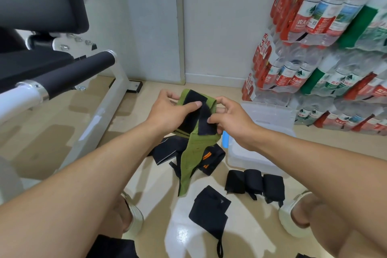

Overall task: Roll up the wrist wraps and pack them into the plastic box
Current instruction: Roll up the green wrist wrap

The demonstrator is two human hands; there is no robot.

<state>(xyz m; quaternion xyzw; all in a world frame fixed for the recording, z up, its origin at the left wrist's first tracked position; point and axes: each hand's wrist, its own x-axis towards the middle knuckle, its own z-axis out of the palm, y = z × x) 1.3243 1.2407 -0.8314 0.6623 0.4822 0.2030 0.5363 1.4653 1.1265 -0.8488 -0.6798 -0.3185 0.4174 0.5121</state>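
Fingertips of the left hand (167, 109) lie hidden behind the green wrist wrap (189, 153), thumb pressed flat on its black hook-and-loop patch. The right hand (228, 117) holds that patch's free edge in a pinching grip. The woven strip hangs limp above the floor (62, 132). The translucent plastic box (261, 153) is partly covered by the right forearm. Three rolled black wraps (254, 182) lie just beside it; loose black wraps (167, 148) are half hidden beneath the green one.

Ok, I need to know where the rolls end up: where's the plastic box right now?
In the head view the clear plastic box sits on the floor to the right, past the right hand, just beyond three rolled black wraps.
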